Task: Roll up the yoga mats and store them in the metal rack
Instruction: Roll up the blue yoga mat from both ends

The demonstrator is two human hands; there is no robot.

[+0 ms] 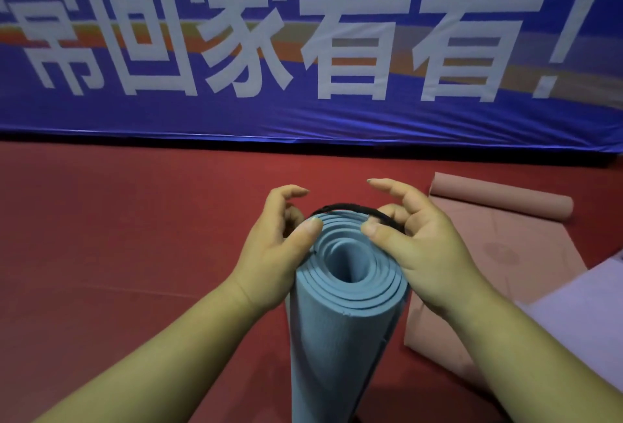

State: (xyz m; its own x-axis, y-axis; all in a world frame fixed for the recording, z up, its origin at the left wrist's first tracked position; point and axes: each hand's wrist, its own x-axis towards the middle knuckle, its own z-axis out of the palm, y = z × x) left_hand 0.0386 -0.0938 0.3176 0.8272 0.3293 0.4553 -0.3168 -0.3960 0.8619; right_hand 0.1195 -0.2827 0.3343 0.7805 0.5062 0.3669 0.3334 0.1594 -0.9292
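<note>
Standing the rolled blue mat [340,338] on end between your arms, you had its spiral end facing straight up at the camera. Its long axis ran upright from the bottom edge of the view to your hands, and the lower end was cut off from sight.

Your left hand [273,254] sat against the left side of that top end: thumb pressed onto the rim of the spiral, the other fingers [293,217] curled round the far side of the roll, so you gripped it there.

Your right hand [424,254] mirrored it on the right side, thumb flat on the rim. The black band [347,207] arched over the far edge of the roll from hand to hand, and its right end was hooked in your curled right fingers, with the forefinger lifted clear above. Its left end slipped out of sight behind your left thumb.

The roll was tightly wound and touched both palms.

A pink mat [505,247] lay flat on the red floor [135,237] to the right, its far end partly rolled. A lilac mat [590,321] overlapped its near right side. A blue banner [303,115] with large white characters hung across the back.
</note>
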